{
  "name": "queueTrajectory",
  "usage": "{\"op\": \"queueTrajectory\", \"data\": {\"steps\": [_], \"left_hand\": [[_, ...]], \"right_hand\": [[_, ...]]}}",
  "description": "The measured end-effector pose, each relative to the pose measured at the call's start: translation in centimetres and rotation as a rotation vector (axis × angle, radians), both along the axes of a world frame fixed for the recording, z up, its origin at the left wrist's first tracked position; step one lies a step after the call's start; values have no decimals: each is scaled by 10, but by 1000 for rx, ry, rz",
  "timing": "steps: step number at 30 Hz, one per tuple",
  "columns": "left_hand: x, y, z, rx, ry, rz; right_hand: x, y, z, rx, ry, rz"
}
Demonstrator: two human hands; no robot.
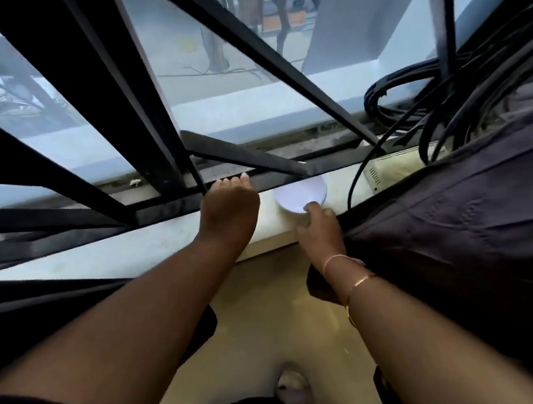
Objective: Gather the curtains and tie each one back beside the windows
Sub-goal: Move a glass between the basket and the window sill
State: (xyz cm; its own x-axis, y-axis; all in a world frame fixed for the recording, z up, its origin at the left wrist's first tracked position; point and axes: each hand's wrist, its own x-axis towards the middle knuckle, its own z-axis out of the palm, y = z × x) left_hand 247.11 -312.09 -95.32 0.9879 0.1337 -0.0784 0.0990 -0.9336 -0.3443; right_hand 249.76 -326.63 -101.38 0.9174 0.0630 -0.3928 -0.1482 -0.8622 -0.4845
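A dark curtain (468,219) hangs bunched at the right of the window, its folds draped over the sill's right end. Another dark curtain (38,299) lies low at the left. My left hand (228,210) rests on the black window frame (164,205), with its fingertips curled over the bottom rail. My right hand (319,226) pinches the near rim of a small white bowl (301,193) that sits on the pale window sill (135,245), right beside the curtain's edge.
Black slanted window bars (99,87) cross the glass. A bundle of black cables (434,95) coils at the right end of the sill above a white box (392,169). Beige floor (267,328) and my foot (292,389) lie below.
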Motion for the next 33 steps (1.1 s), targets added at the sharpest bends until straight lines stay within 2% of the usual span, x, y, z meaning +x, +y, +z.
{"op": "queueTrajectory", "data": {"steps": [4,8,13,18,21,24,28,33], "left_hand": [[-3,3,-9,20,-42,-51],[-4,2,-4,-3,17,-2],[-3,-2,7,16,-2,41],[0,0,-9,-205,-9,54],[-5,5,-8,-105,-114,-55],[-21,6,4,-277,164,-55],[-59,10,23,-344,139,-94],[-118,23,58,-333,292,51]], "right_hand": [[3,7,-9,14,-56,-47],[0,5,-10,26,-70,-48],[-15,1,-10,14,-74,-3],[-22,1,-6,37,-123,21],[-32,-3,5,58,-139,57],[-50,-3,22,49,-161,124],[-77,-11,53,9,-185,245],[-117,-21,100,82,-140,268]]}}
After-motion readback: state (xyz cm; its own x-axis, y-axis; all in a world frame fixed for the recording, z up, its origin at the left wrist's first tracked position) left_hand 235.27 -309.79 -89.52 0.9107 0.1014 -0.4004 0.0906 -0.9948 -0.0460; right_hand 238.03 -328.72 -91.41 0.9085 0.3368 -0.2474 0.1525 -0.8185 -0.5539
